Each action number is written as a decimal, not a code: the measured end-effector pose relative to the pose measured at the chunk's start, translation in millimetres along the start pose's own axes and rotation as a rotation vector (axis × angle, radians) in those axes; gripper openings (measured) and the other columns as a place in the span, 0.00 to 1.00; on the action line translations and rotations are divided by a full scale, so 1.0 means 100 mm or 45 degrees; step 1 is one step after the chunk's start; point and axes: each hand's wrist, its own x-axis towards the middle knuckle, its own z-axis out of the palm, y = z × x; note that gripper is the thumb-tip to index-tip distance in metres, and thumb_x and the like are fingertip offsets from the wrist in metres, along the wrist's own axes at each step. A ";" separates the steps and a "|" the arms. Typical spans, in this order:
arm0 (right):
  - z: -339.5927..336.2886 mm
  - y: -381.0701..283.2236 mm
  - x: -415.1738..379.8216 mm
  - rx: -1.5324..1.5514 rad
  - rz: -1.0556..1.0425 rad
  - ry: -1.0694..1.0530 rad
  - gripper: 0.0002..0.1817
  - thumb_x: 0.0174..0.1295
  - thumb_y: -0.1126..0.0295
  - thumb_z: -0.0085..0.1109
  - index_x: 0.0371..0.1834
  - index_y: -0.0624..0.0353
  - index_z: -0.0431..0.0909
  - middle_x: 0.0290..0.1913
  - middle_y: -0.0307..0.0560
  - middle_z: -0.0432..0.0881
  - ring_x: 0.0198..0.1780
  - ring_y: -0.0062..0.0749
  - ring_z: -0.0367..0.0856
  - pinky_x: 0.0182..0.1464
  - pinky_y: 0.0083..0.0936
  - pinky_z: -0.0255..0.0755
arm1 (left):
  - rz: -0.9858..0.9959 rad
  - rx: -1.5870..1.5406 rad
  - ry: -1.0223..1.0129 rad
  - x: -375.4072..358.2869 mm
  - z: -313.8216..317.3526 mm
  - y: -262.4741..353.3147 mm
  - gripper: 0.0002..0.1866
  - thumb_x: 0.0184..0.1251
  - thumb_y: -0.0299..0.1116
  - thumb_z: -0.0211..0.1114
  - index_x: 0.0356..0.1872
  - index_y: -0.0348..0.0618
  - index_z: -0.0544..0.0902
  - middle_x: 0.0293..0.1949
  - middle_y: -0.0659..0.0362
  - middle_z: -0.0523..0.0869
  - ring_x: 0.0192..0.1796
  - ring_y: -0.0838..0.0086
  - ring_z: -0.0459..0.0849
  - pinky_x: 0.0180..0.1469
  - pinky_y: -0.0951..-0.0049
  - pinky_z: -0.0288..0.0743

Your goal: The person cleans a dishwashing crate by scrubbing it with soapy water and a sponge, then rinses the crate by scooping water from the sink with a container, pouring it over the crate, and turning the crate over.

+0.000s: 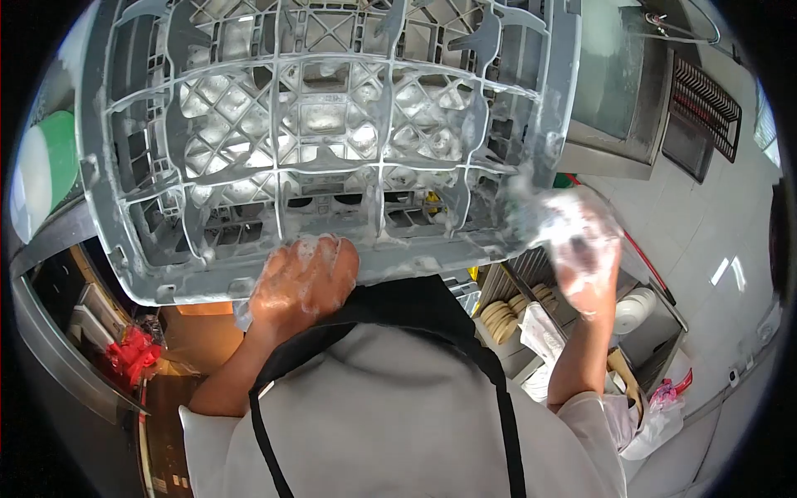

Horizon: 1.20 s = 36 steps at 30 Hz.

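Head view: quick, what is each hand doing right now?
Left hand: closed on the near rim of the soapy grey rack.
Right hand: covered in suds beside the rack's corner; grip cannot be told.

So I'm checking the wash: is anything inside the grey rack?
The rack shows only foam on its grid; its compartments look bare. The left hand grips its near edge, covering that part; the right hand is soapy.

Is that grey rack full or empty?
Empty: the rack has bare, soapy compartments with the floor showing through. The left hand grips its near edge.
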 end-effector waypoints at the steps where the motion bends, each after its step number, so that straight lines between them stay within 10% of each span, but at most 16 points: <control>1: 0.06 0.00 0.08 -0.038 -0.149 -0.117 0.23 0.63 0.53 0.61 0.47 0.64 0.80 0.44 0.52 0.83 0.45 0.45 0.82 0.48 0.37 0.76 | 0.005 -0.011 -0.021 -0.01 -0.01 0.00 0.05 0.56 0.31 0.64 0.30 0.54 0.77 0.26 0.68 0.74 0.28 0.79 0.77 0.29 0.77 0.70; 6: 0.63 0.12 0.40 -0.854 -0.038 -0.934 0.19 0.52 0.61 0.64 0.42 0.65 0.82 0.45 0.58 0.85 0.50 0.52 0.84 0.50 0.47 0.77 | -0.084 -0.212 0.044 0.03 -0.04 0.01 0.06 0.53 0.32 0.64 0.27 0.54 0.74 0.25 0.67 0.73 0.30 0.77 0.79 0.32 0.74 0.72; 13: 0.40 -0.02 0.72 -0.710 -0.170 -1.207 0.14 0.41 0.69 0.58 0.28 0.70 0.80 0.34 0.69 0.83 0.39 0.60 0.85 0.44 0.50 0.78 | -0.359 -0.348 -0.062 0.03 -0.16 0.11 0.14 0.40 0.36 0.73 0.31 0.49 0.80 0.32 0.61 0.81 0.36 0.67 0.85 0.40 0.65 0.78; 22: 0.61 0.15 0.62 -0.317 0.118 -0.788 0.16 0.48 0.65 0.61 0.31 0.71 0.81 0.35 0.67 0.84 0.44 0.64 0.84 0.48 0.49 0.77 | -0.364 -0.396 0.036 0.02 -0.10 0.13 0.18 0.33 0.36 0.77 0.30 0.50 0.80 0.30 0.62 0.81 0.35 0.68 0.85 0.40 0.66 0.78; 25: 0.55 0.03 0.59 -0.624 -0.009 -0.890 0.16 0.48 0.64 0.62 0.32 0.69 0.82 0.35 0.65 0.85 0.44 0.59 0.85 0.48 0.49 0.78 | -0.330 -0.335 0.185 0.04 -0.07 0.12 0.05 0.51 0.31 0.64 0.25 0.51 0.75 0.25 0.65 0.76 0.31 0.73 0.82 0.34 0.70 0.75; 31: 0.59 0.08 0.63 -0.785 -0.172 -0.963 0.12 0.44 0.66 0.60 0.23 0.67 0.80 0.29 0.64 0.83 0.38 0.59 0.85 0.46 0.49 0.77 | -0.303 -0.337 0.192 0.05 -0.08 0.10 0.05 0.51 0.32 0.64 0.24 0.51 0.76 0.26 0.65 0.77 0.31 0.74 0.82 0.35 0.71 0.75; 36: 0.63 0.12 0.62 -0.690 -0.197 -0.910 0.12 0.43 0.67 0.58 0.19 0.68 0.79 0.28 0.65 0.82 0.36 0.62 0.84 0.44 0.50 0.77 | -0.336 -0.362 0.172 -0.01 -0.03 0.13 0.16 0.36 0.38 0.76 0.30 0.52 0.81 0.29 0.64 0.81 0.34 0.69 0.85 0.40 0.67 0.79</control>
